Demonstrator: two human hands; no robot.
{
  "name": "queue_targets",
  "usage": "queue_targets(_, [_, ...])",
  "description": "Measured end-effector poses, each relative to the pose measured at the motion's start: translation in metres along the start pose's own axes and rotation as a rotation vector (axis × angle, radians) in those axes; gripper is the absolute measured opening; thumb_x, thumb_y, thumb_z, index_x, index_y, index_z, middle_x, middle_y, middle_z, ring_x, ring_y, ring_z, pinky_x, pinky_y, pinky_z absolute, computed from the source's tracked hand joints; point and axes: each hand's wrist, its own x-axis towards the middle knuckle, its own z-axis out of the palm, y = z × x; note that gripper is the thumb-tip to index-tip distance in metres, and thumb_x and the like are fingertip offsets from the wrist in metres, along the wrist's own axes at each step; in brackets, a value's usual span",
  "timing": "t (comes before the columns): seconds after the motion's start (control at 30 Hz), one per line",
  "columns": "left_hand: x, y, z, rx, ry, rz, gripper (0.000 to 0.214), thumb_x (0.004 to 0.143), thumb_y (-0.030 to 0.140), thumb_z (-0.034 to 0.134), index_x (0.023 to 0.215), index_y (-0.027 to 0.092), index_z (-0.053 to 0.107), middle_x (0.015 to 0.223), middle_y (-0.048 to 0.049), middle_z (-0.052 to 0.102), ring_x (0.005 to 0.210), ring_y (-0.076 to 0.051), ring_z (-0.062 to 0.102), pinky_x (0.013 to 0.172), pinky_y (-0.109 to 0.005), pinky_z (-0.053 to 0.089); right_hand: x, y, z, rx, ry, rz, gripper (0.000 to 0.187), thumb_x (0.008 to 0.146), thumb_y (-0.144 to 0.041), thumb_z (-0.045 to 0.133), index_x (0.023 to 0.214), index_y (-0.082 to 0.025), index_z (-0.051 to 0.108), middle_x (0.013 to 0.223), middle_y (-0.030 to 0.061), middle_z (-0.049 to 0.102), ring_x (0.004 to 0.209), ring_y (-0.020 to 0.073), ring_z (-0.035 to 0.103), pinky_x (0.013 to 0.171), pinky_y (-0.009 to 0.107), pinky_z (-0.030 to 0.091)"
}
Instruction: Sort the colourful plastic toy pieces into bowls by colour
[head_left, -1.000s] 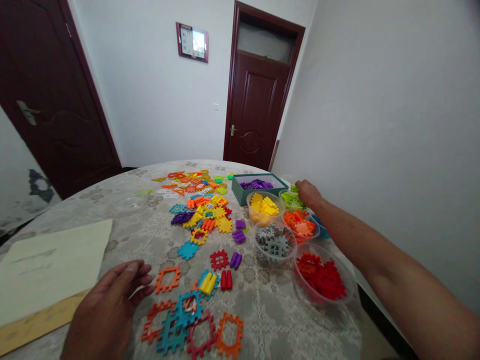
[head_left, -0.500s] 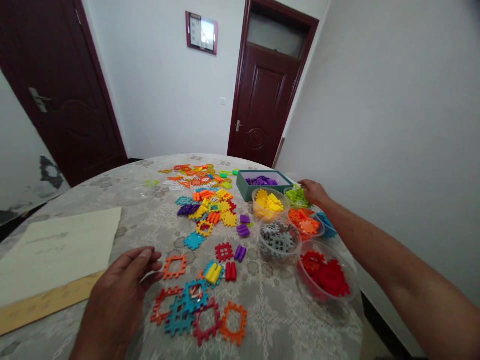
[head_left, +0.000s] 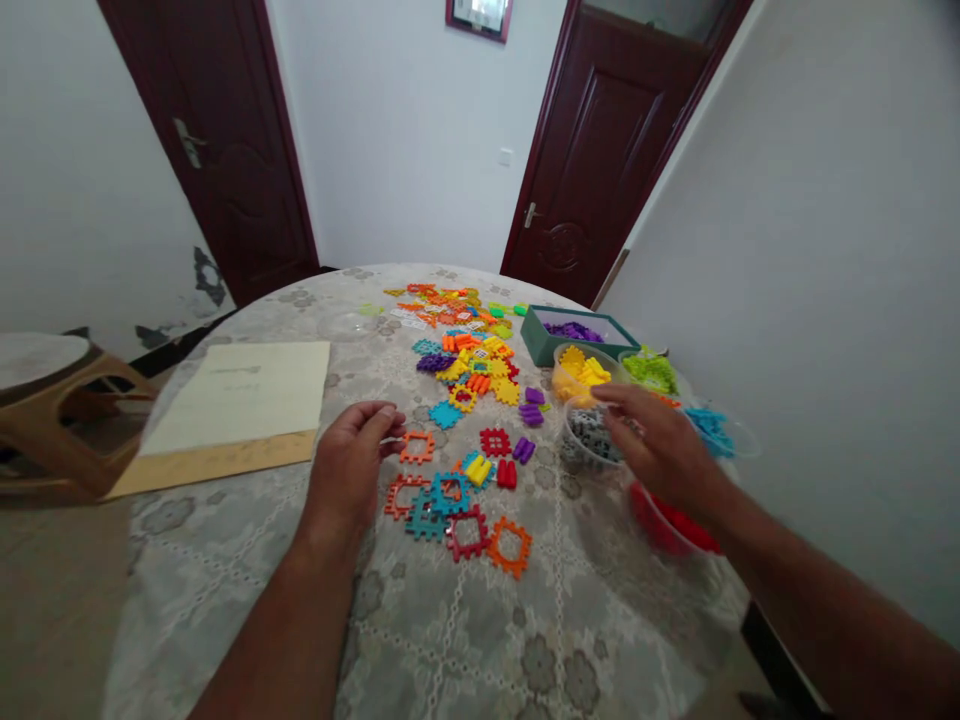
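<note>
My left hand [head_left: 358, 455] rests at the left of the loose pieces, thumb and fingertips drawn together. Whatever they may hold is hidden. Just beyond the fingertips lies an orange square frame piece [head_left: 416, 447]. My right hand [head_left: 656, 440], slightly blurred, hovers over the tub of grey pieces [head_left: 589, 435] with fingers stretched out to the left; I see nothing in them. Partly under its wrist is a tub of red pieces [head_left: 664, 515]. Between the hands lie a blue frame piece [head_left: 450, 493], a dark red one [head_left: 467, 532], an orange one [head_left: 510, 547] and red joined tubes [head_left: 507, 474].
Tubs of yellow [head_left: 581, 370], lime green [head_left: 649, 372] and blue pieces [head_left: 709, 430] stand at the right, by a green box [head_left: 540, 340] with purple pieces. A mixed pile [head_left: 480, 365] spreads farther back. Pale paper [head_left: 240, 390] lies left, beyond it a wooden stool [head_left: 67, 420].
My right hand has come back from the lime green tub, nearer and to the left, over the grey one. The view has tilted down and swung left. The left hand keeps its pose.
</note>
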Motion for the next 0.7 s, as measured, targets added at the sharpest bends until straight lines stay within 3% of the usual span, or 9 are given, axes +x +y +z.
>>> queue_targets(0.07, [-0.002, 0.002, 0.000, 0.124, -0.044, 0.047, 0.034, 0.078, 0.048, 0.075, 0.094, 0.018, 0.072, 0.090, -0.0055, 0.074, 0.085, -0.021, 0.070, 0.073, -0.031, 0.058, -0.032, -0.047, 0.022, 0.044, -0.174, -0.089, 0.058, 0.103, -0.037, 0.057, 0.159, -0.029, 0.046, 0.161, 0.0102, 0.051, 0.148, 0.0297, 0.049, 0.121, 0.054, 0.044])
queue_targets(0.13, [-0.006, 0.007, -0.001, 0.293, -0.115, 0.107, 0.036, 0.082, 0.050, 0.070, 0.099, 0.019, 0.073, 0.096, -0.0063, 0.076, 0.093, -0.024, 0.071, 0.082, -0.035, 0.059, -0.061, -0.075, 0.046, 0.052, -0.268, -0.090, 0.071, 0.102, -0.040, 0.059, 0.167, -0.029, 0.031, 0.171, 0.0117, 0.035, 0.157, 0.0310, 0.037, 0.124, 0.056, 0.041])
queue_targets(0.23, [-0.011, 0.012, -0.004, 0.541, -0.222, 0.204, 0.037, 0.088, 0.049, 0.065, 0.109, 0.020, 0.073, 0.110, -0.0078, 0.077, 0.103, -0.026, 0.071, 0.095, -0.040, 0.057, -0.089, -0.086, 0.076, 0.060, -0.329, -0.071, 0.079, 0.101, -0.041, 0.062, 0.169, -0.026, 0.024, 0.173, 0.0156, 0.029, 0.158, 0.0342, 0.032, 0.125, 0.059, 0.039])
queue_targets(0.33, [-0.015, 0.011, -0.006, 0.706, -0.348, 0.299, 0.042, 0.090, 0.046, 0.063, 0.123, 0.021, 0.069, 0.127, -0.0105, 0.073, 0.119, -0.029, 0.068, 0.108, -0.044, 0.052, -0.102, -0.083, 0.093, 0.050, -0.349, -0.082, 0.073, 0.100, -0.042, 0.064, 0.164, -0.024, 0.035, 0.169, 0.0181, 0.037, 0.155, 0.0368, 0.037, 0.123, 0.062, 0.039])
queue_targets(0.53, [-0.022, -0.006, -0.010, 0.989, -0.681, 0.446, 0.065, 0.079, 0.040, 0.078, 0.140, 0.026, 0.061, 0.150, -0.0127, 0.060, 0.140, -0.033, 0.056, 0.118, -0.046, 0.043, -0.085, -0.088, 0.110, 0.063, -0.313, -0.083, 0.048, 0.102, -0.039, 0.063, 0.145, -0.019, 0.058, 0.158, 0.0188, 0.050, 0.148, 0.0358, 0.045, 0.121, 0.060, 0.041])
queue_targets(0.6, [-0.025, -0.010, -0.010, 1.109, -0.734, 0.439, 0.069, 0.076, 0.038, 0.082, 0.141, 0.027, 0.061, 0.150, -0.0131, 0.060, 0.141, -0.035, 0.054, 0.117, -0.048, 0.043, -0.071, -0.091, 0.117, 0.097, -0.298, -0.092, 0.047, 0.101, -0.037, 0.064, 0.144, -0.020, 0.059, 0.152, 0.0180, 0.055, 0.143, 0.0344, 0.049, 0.120, 0.058, 0.043])
queue_targets(0.7, [-0.025, -0.011, -0.010, 1.271, -0.720, 0.434, 0.068, 0.075, 0.036, 0.082, 0.140, 0.028, 0.061, 0.150, -0.0151, 0.059, 0.140, -0.038, 0.053, 0.112, -0.054, 0.045, -0.048, -0.092, 0.128, 0.146, -0.284, -0.111, 0.046, 0.100, -0.036, 0.065, 0.143, -0.021, 0.059, 0.143, 0.0165, 0.060, 0.135, 0.0327, 0.054, 0.116, 0.055, 0.046])
